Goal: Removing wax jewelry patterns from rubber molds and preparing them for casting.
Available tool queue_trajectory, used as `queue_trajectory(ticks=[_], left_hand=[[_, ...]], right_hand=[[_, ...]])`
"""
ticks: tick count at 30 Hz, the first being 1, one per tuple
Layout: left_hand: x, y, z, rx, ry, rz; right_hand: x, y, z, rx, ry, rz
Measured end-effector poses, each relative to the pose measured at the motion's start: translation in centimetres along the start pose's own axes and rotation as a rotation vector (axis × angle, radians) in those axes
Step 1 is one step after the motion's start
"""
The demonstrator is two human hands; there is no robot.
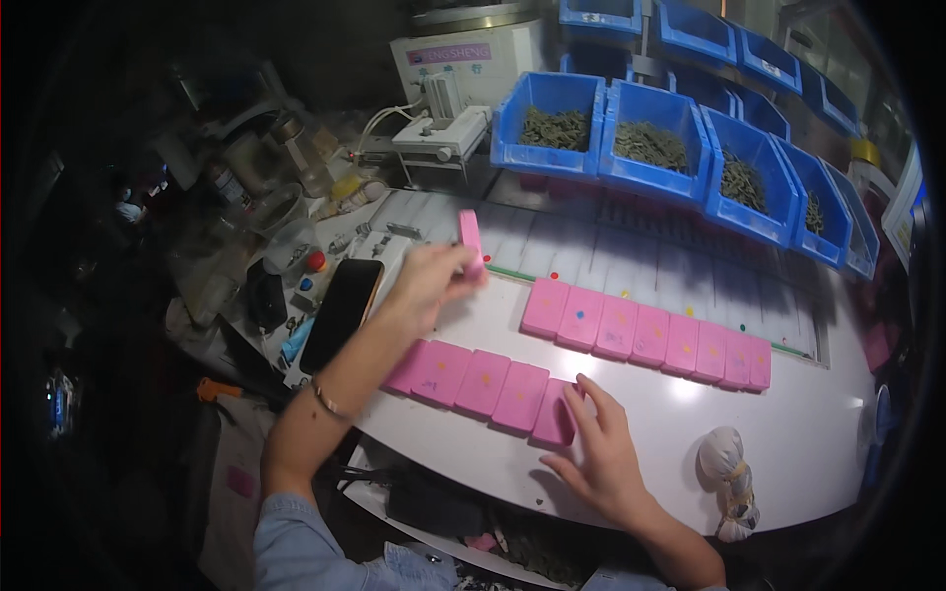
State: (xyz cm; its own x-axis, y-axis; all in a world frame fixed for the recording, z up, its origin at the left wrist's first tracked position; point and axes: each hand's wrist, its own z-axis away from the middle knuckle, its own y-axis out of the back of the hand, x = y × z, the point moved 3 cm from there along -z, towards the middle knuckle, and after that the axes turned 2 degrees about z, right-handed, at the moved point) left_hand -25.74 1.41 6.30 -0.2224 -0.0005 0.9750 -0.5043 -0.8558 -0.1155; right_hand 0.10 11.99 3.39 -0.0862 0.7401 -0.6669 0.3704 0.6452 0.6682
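My left hand (431, 284) is raised above the white table and grips a pink block (471, 236) that stands on end between its fingers. My right hand (601, 448) is beside the right end of the nearer row of pink blocks (481, 382). Its thumb and forefinger are spread around the near right corner of the end block (554, 412); whether they touch it I cannot tell. Farther back, a second row of pink blocks (631, 333) lies side by side, some with small coloured marks on top.
Blue bins (650, 145) holding dark green bits hang over the table's back. A black phone (343, 313) lies left of my left forearm. On the right is a cloth-wrapped bundle (727, 478). A white machine (440, 138) stands at the back, and clutter fills the left side.
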Motion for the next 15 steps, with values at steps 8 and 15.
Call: queue_trajectory(ticks=[8,15], left_hand=[[1.6,7.9,-13.1,0.599,-0.406,-1.044],[0.8,8.3,-14.9,0.552,-0.368,-1.234]], right_hand=[[-0.7,-1.3,0.0,-0.207,0.039,0.253],[1.2,-1.6,-0.9,-0.108,-0.010,0.033]])
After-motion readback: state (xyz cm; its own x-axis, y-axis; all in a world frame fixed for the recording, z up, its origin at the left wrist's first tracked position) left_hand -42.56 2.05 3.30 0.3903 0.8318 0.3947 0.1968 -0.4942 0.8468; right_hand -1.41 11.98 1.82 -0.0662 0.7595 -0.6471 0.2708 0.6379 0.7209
